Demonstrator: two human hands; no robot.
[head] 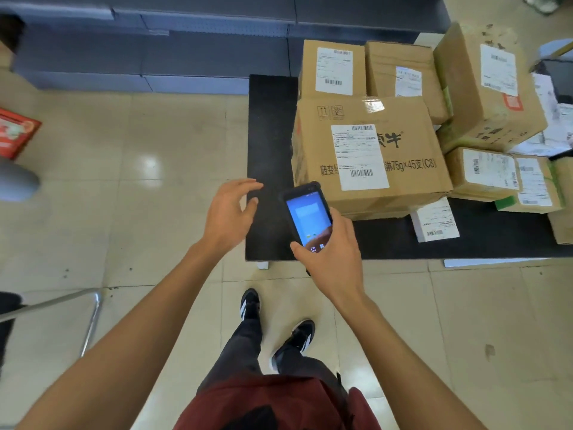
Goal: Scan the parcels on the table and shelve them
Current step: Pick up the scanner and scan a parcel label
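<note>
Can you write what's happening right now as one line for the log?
right hand holds scanner | left hand open, empty | big box on table, label up

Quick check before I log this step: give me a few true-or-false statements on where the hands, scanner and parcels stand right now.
1. The right hand holds the handheld scanner. True.
2. The left hand grips a parcel. False: it hovers open over the black table's left edge, holding nothing.
3. The scanner's screen is dark. False: it is lit blue.
4. The large printed carton nearest the scanner bears a white shipping label with barcodes. True.
5. Only one parcel is on the table. False: several cartons stand there, plus a small white parcel.
</note>
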